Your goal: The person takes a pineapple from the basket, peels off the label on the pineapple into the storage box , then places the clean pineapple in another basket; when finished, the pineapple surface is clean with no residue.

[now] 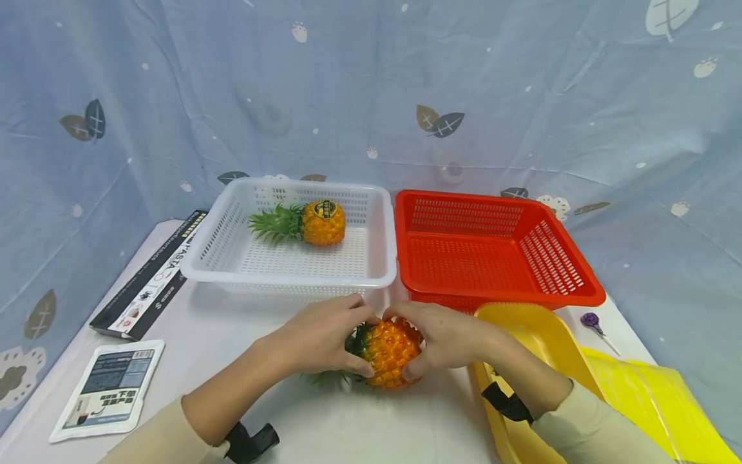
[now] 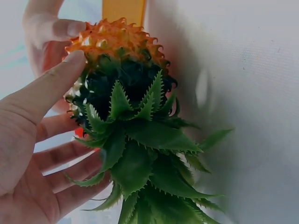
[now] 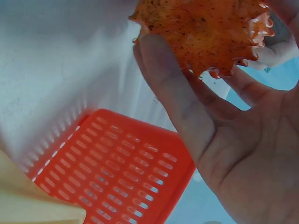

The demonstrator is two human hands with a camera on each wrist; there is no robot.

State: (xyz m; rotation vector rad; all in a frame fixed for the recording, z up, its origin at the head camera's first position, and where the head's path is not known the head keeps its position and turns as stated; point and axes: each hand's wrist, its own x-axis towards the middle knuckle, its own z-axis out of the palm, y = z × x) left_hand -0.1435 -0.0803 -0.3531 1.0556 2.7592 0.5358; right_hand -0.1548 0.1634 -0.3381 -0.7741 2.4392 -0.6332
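An orange pineapple (image 1: 395, 353) lies on its side in front of the two baskets, its green crown pointing left. My left hand (image 1: 319, 335) grips it near the crown, thumb on the near side and fingers around the far side. At the opposite end, my right hand (image 1: 449, 332) holds the round base between thumb and fingers. The left wrist view shows the spiky leaves (image 2: 140, 163) hanging free below the left thumb. In the right wrist view the flat base (image 3: 201, 28) sits between the spread right thumb and fingers.
A white basket (image 1: 290, 281) holds another pineapple (image 1: 323, 223). Right of it stands a red basket (image 1: 464, 258), with a yellow tray (image 1: 522, 316) under my right forearm. A pasta box (image 1: 153, 277) and a white packet (image 1: 110, 386) lie left; a purple lollipop (image 1: 591, 320) and yellow bag (image 1: 655, 399) right.
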